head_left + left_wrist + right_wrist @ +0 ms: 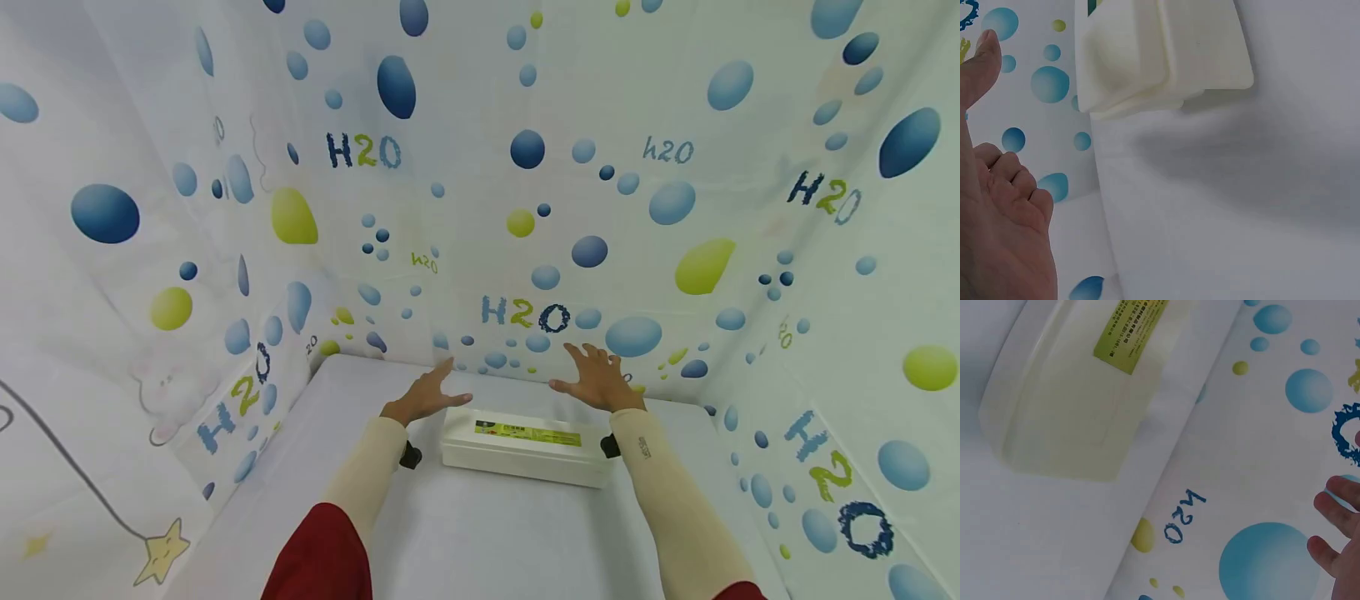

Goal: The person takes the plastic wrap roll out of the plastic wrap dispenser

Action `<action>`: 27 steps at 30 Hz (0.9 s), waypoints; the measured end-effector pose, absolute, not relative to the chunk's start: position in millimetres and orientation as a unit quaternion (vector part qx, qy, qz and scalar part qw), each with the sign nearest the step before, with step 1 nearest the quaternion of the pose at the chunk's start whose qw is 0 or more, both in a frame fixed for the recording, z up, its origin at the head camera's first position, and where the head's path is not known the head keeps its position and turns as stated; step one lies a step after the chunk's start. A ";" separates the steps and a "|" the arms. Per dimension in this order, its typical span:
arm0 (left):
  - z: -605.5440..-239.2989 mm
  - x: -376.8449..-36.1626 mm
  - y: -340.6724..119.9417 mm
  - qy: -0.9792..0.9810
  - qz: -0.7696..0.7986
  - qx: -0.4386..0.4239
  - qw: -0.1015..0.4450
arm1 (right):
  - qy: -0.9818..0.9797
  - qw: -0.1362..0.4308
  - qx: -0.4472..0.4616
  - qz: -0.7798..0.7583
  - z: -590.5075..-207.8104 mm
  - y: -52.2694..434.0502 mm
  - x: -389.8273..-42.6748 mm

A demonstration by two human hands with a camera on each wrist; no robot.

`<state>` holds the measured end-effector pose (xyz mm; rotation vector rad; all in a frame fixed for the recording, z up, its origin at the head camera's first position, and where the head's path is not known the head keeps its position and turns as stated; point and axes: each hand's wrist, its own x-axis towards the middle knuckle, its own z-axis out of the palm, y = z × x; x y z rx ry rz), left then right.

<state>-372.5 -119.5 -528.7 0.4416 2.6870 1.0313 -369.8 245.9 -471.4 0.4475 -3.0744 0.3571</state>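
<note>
— Both hands, left hand (424, 397) and right hand (597, 379), spread flat, holding nothing?
— Yes. Hovering above the white box (523, 447), lying on the table (480, 533) near the curtain (525, 208).

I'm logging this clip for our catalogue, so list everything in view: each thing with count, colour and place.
Lidded plastic box: one, white, lying flat on the table between the two hands, touched by neither.
Label: one, yellow-green with small print, on the box's lid.
Table: one, white, in the middle of the enclosure.
Curtain: white with blue and yellow-green bubbles and "H2O" print, round the table on three sides.
Sleeves: two, cream, with dark red fabric at the upper arms.
Left hand: open, raised beyond the box's left end.
Right hand: open, fingers spread, raised beyond the box's right end.
</note>
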 end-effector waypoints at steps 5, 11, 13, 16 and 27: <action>-542.1 -368.6 -124.9 0.906 0.385 0.137 0.110 | -0.982 0.012 0.147 0.118 -472.6 246.5 -368.4; -558.0 -362.9 -131.7 0.894 0.406 0.150 0.118 | -0.982 -0.001 0.148 0.120 -471.4 246.0 -365.4; -564.2 -361.2 -134.6 0.885 0.421 0.151 0.127 | -0.981 -0.004 0.149 0.122 -472.7 245.5 -364.7; -575.2 -359.0 -139.4 0.873 0.439 0.155 0.144 | -0.981 -0.007 0.150 0.125 -476.0 245.5 -363.3; -606.1 -338.8 -145.2 0.842 0.493 0.153 0.154 | -0.970 -0.057 0.187 0.144 -495.2 243.3 -357.6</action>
